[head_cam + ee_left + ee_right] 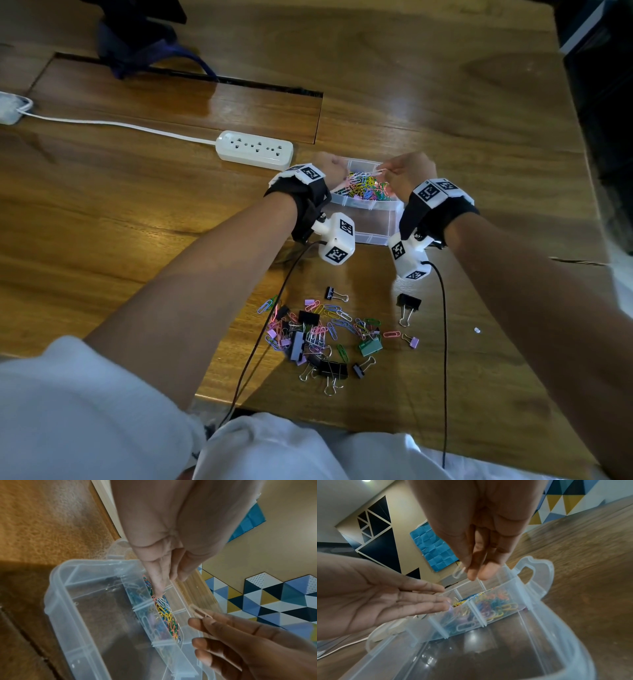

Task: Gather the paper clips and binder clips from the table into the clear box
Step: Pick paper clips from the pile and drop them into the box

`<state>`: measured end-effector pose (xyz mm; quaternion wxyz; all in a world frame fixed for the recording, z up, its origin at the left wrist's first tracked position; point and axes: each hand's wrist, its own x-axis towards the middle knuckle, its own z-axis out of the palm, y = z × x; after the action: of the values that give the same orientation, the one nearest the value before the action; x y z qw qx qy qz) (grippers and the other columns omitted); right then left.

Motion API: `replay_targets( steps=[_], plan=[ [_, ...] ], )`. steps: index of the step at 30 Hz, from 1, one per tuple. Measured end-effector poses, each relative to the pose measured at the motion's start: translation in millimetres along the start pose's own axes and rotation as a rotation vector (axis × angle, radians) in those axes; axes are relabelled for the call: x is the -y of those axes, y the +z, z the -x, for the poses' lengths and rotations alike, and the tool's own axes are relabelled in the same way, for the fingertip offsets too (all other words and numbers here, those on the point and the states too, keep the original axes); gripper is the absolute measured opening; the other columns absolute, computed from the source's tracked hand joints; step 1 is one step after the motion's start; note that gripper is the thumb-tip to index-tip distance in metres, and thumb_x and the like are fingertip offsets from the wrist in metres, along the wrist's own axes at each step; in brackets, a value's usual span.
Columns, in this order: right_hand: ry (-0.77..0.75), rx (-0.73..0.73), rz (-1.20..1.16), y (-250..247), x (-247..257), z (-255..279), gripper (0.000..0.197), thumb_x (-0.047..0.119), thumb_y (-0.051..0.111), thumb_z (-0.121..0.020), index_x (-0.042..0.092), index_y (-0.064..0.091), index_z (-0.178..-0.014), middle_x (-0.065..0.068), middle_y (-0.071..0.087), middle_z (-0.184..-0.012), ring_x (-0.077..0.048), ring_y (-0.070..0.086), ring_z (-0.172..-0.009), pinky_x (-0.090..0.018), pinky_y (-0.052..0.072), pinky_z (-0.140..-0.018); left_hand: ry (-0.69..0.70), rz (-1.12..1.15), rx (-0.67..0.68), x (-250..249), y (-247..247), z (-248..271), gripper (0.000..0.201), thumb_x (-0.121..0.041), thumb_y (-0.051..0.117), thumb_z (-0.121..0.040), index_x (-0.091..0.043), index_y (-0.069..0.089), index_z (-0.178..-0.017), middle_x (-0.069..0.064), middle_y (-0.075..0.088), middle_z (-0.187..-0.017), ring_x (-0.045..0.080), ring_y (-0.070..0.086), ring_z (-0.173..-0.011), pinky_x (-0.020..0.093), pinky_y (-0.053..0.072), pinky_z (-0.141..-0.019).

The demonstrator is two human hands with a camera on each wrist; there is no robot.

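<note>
The clear box [363,240] stands on the wooden table; its far compartment holds several coloured paper clips [364,186] and its near compartment is bare. My left hand [333,169] hovers over the box's left end, fingers straight, one fingertip [158,593] touching the clips inside. My right hand [403,174] is over the right end and pinches a pale paper clip [458,573] above the far compartment. A loose pile of paper clips and binder clips [322,337] lies near the table's front edge, with a black binder clip [407,305] off to its right.
A white power strip [255,150] with its cord lies left of the box. Behind it runs a dark slot in the table [191,77], and a dark bag [137,37] sits at the back left. Black wrist-camera cables [260,342] cross the pile's left side.
</note>
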<state>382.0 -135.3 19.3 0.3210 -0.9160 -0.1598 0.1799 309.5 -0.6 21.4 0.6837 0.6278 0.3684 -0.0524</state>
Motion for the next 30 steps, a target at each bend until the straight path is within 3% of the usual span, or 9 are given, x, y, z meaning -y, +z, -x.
replay_targets(
  steps=[3, 6, 8, 11, 13, 16, 20, 25, 30],
  plan=[
    [-0.019, 0.039, 0.090, 3, 0, -1, 0.031, 0.003, 0.045, -0.091, 0.013, 0.065, -0.112, -0.002, 0.068, -0.112, -0.014, 0.062, -0.090, -0.018, 0.048, -0.079, 0.083, -0.146, -0.033, 2, 0, 2, 0.032, 0.017, 0.038, -0.091, 0.013, 0.051, -0.120, 0.028, 0.044, -0.137, 0.041, 0.044, -0.127, 0.039, 0.037, -0.109],
    [-0.096, 0.084, 0.231, 8, 2, -2, 0.032, 0.001, 0.045, -0.090, 0.015, 0.068, -0.108, -0.002, 0.066, -0.116, -0.014, 0.061, -0.100, -0.016, 0.042, -0.081, 0.188, -0.329, -0.031, 4, -1, 4, 0.030, 0.010, 0.048, -0.090, 0.007, 0.060, -0.117, 0.022, 0.060, -0.123, 0.030, 0.058, -0.116, 0.025, 0.046, -0.096],
    [-0.162, 0.137, 0.365, 13, 3, -3, 0.030, 0.001, 0.046, -0.090, 0.015, 0.070, -0.104, -0.005, 0.064, -0.118, -0.018, 0.060, -0.100, -0.020, 0.043, -0.082, 0.295, -0.519, -0.036, 5, -3, 9, 0.027, 0.004, 0.048, -0.091, -0.002, 0.067, -0.110, 0.011, 0.067, -0.114, 0.019, 0.062, -0.108, 0.015, 0.043, -0.083],
    [-0.218, 0.277, 0.569, 26, 0, -9, 0.036, 0.004, 0.043, -0.090, 0.023, 0.068, -0.108, -0.003, 0.059, -0.125, -0.027, 0.048, -0.119, -0.033, 0.040, -0.103, 0.434, -0.714, -0.025, 11, -4, 13, 0.023, -0.001, 0.051, -0.091, -0.008, 0.070, -0.102, 0.004, 0.069, -0.109, 0.015, 0.062, -0.104, 0.010, 0.037, -0.078],
    [-0.221, 0.343, 0.647, 30, -1, -13, 0.040, 0.006, 0.041, -0.089, 0.028, 0.062, -0.116, 0.002, 0.056, -0.130, -0.025, 0.045, -0.124, -0.036, 0.033, -0.109, 0.488, -0.786, 0.008, 18, -7, 21, 0.021, -0.004, 0.053, -0.090, -0.011, 0.071, -0.098, 0.003, 0.069, -0.107, 0.016, 0.062, -0.103, 0.012, 0.039, -0.081],
    [-0.299, 0.374, 0.738, 28, -4, -15, 0.044, 0.003, 0.039, -0.090, 0.026, 0.060, -0.121, 0.009, 0.044, -0.143, -0.022, 0.039, -0.131, -0.036, 0.029, -0.111, 0.512, -0.911, 0.091, 33, -19, 34, 0.021, -0.006, 0.053, -0.089, -0.016, 0.071, -0.093, 0.003, 0.069, -0.105, 0.019, 0.061, -0.101, 0.025, 0.047, -0.089],
    [-0.386, 0.389, 0.725, 26, -8, -13, 0.043, -0.004, 0.038, -0.088, 0.016, 0.066, -0.115, 0.012, 0.042, -0.144, -0.024, 0.031, -0.135, -0.035, 0.028, -0.112, 0.478, -1.046, 0.230, 49, -36, 48, 0.024, -0.004, 0.049, -0.089, -0.013, 0.068, -0.099, 0.003, 0.066, -0.110, 0.018, 0.060, -0.103, 0.022, 0.044, -0.086],
    [-0.412, 0.428, 0.671, 31, -7, -14, 0.041, -0.007, 0.042, -0.084, 0.009, 0.064, -0.115, 0.002, 0.049, -0.139, -0.023, 0.040, -0.132, -0.037, 0.034, -0.109, 0.514, -1.034, 0.154, 42, -36, 47, 0.023, -0.005, 0.049, -0.089, -0.012, 0.070, -0.098, 0.006, 0.066, -0.109, 0.020, 0.060, -0.100, 0.021, 0.042, -0.081],
    [-0.360, 0.393, 0.655, 37, -13, -19, 0.043, -0.002, 0.045, -0.082, 0.018, 0.064, -0.115, -0.004, 0.058, -0.130, -0.024, 0.049, -0.122, -0.040, 0.039, -0.105, 0.571, -1.066, 0.055, 19, -23, 28, 0.031, 0.004, 0.045, -0.087, -0.009, 0.067, -0.105, 0.010, 0.059, -0.116, 0.023, 0.058, -0.106, 0.025, 0.043, -0.085]
  ],
)
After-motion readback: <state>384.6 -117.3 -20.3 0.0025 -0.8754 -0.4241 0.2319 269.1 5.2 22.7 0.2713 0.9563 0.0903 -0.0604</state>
